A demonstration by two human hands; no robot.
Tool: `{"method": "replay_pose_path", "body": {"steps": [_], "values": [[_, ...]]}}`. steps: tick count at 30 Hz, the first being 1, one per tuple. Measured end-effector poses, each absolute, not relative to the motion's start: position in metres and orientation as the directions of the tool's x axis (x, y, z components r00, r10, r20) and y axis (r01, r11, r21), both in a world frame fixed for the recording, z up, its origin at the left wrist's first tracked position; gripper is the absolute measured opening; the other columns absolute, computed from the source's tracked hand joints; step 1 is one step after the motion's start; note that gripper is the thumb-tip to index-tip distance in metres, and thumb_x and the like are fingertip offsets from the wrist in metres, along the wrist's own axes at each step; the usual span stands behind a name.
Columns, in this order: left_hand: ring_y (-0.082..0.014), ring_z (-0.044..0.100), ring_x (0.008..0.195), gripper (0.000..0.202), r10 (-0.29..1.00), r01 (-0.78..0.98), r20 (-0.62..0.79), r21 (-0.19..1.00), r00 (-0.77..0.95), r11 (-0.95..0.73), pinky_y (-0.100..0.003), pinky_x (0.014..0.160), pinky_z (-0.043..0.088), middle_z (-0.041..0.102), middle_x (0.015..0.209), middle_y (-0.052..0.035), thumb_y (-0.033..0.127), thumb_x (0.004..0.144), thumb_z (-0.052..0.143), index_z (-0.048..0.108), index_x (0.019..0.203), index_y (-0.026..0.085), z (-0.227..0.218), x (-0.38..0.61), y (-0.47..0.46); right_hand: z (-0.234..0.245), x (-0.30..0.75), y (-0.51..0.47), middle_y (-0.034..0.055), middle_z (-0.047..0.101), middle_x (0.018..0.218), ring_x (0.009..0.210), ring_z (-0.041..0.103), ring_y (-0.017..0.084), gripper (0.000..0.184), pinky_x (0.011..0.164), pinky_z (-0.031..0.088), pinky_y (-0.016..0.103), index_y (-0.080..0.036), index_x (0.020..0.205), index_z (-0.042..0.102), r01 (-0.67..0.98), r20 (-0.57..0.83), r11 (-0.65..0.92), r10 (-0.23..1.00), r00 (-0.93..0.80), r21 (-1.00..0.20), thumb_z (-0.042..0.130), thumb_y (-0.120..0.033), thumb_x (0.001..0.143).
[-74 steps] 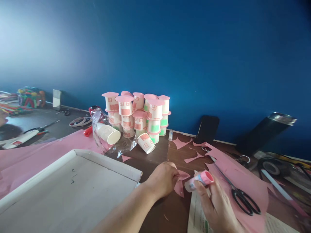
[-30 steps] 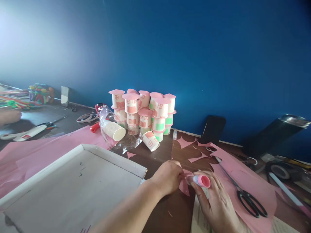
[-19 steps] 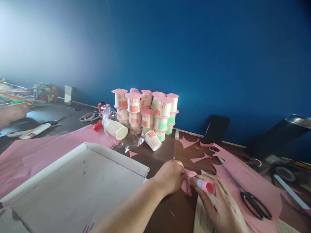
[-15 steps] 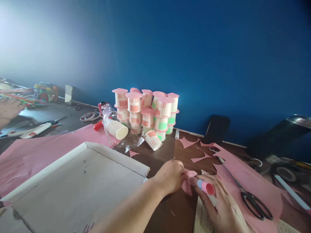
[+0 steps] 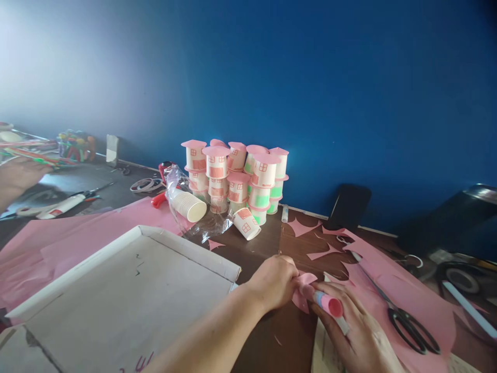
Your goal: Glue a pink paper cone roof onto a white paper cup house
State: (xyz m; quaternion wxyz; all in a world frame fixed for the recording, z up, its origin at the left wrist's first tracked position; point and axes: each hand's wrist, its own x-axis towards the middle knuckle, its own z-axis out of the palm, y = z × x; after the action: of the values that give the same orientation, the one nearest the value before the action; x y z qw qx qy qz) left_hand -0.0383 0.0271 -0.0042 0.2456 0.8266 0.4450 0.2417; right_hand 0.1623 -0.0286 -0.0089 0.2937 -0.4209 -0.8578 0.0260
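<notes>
A blue wall (image 5: 310, 77) fills the frame's top. Right of centre, a black phone (image 5: 350, 206) leans against it; at far right a dark bottle (image 5: 446, 223) tilts. A white box (image 5: 108, 305) occupies the lower left.

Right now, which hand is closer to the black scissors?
Right. The right hand, holding a glue stick, is just left of the black scissors, not touching them. The left hand, pinching a pink paper piece, is farther left, beyond the glue stick.
</notes>
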Motion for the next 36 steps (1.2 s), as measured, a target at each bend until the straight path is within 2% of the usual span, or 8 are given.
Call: {"method": "replay_pose_path", "body": {"steps": [7,11,15,19,21,27,36], "values": [[-0.0175,0.063,0.078,0.031,0.840,0.617,0.184,0.602,0.511,-0.507,-0.025,0.075,0.045,0.069,0.080,-0.0052,0.029,0.089,0.053,0.067,0.065,0.017,-0.003,-0.038,0.027,-0.012,0.163,-0.028,0.0100,0.062,0.119,0.113,0.059,0.021,0.029,0.091,0.052,0.036,-0.022,0.125,0.052,0.707,0.440,0.641,0.750,-0.494,-0.299,0.047,-0.028,0.097],[-0.0172,0.063,0.074,0.032,0.825,0.626,0.177,0.572,0.536,-0.529,-0.026,0.071,0.046,0.067,0.074,-0.0052,0.027,0.091,0.052,0.069,0.066,0.017,0.000,-0.037,0.028,-0.013,0.164,-0.029,0.0096,0.062,0.119,0.112,0.060,0.022,0.033,0.092,0.052,0.038,-0.022,0.129,0.049,0.721,0.435,0.651,0.735,-0.520,-0.238,0.047,-0.028,0.097],[-0.0168,0.063,0.076,0.032,0.822,0.649,0.170,0.535,0.544,-0.540,-0.025,0.072,0.047,0.068,0.076,-0.0061,0.025,0.092,0.051,0.070,0.068,0.015,0.004,-0.036,0.027,-0.004,0.163,-0.031,0.0091,0.064,0.112,0.108,0.061,0.022,0.028,0.091,0.050,0.037,-0.021,0.123,0.054,0.693,0.527,0.702,0.656,-0.540,-0.165,0.049,-0.026,0.096],[-0.0179,0.063,0.078,0.033,0.829,0.679,0.150,0.505,0.539,-0.533,-0.026,0.073,0.047,0.069,0.078,-0.0078,0.029,0.093,0.053,0.069,0.068,0.014,0.008,-0.035,0.026,0.004,0.165,-0.033,0.0121,0.062,0.113,0.111,0.058,0.025,0.028,0.092,0.047,0.037,-0.018,0.121,0.056,0.728,0.661,0.643,0.656,-0.364,-0.237,0.049,-0.028,0.096],[-0.0182,0.064,0.079,0.031,0.831,0.686,0.140,0.499,0.539,-0.529,-0.026,0.073,0.047,0.069,0.079,-0.0075,0.028,0.092,0.053,0.068,0.068,0.015,0.009,-0.035,0.025,0.004,0.166,-0.033,0.0117,0.062,0.116,0.114,0.057,0.025,0.029,0.092,0.047,0.036,-0.018,0.122,0.056,0.740,0.652,0.622,0.676,-0.343,-0.256,0.049,-0.029,0.096],[-0.0163,0.063,0.076,0.033,0.833,0.688,0.122,0.507,0.540,-0.520,-0.024,0.069,0.046,0.068,0.079,-0.0059,0.029,0.093,0.050,0.068,0.069,0.015,0.010,-0.038,0.025,-0.005,0.164,-0.030,0.0057,0.066,0.114,0.115,0.058,0.021,0.029,0.095,0.045,0.031,-0.022,0.122,0.056,0.766,0.600,0.609,0.698,-0.391,-0.209,0.046,-0.036,0.098],[-0.0165,0.063,0.079,0.030,0.830,0.689,0.127,0.497,0.544,-0.527,-0.024,0.070,0.046,0.068,0.080,-0.0061,0.026,0.092,0.052,0.071,0.071,0.015,0.008,-0.036,0.027,-0.013,0.169,-0.029,0.0101,0.063,0.121,0.118,0.058,0.021,0.032,0.099,0.046,0.032,-0.021,0.127,0.051,0.722,0.509,0.665,0.697,-0.506,-0.192,0.049,-0.027,0.096]]}}
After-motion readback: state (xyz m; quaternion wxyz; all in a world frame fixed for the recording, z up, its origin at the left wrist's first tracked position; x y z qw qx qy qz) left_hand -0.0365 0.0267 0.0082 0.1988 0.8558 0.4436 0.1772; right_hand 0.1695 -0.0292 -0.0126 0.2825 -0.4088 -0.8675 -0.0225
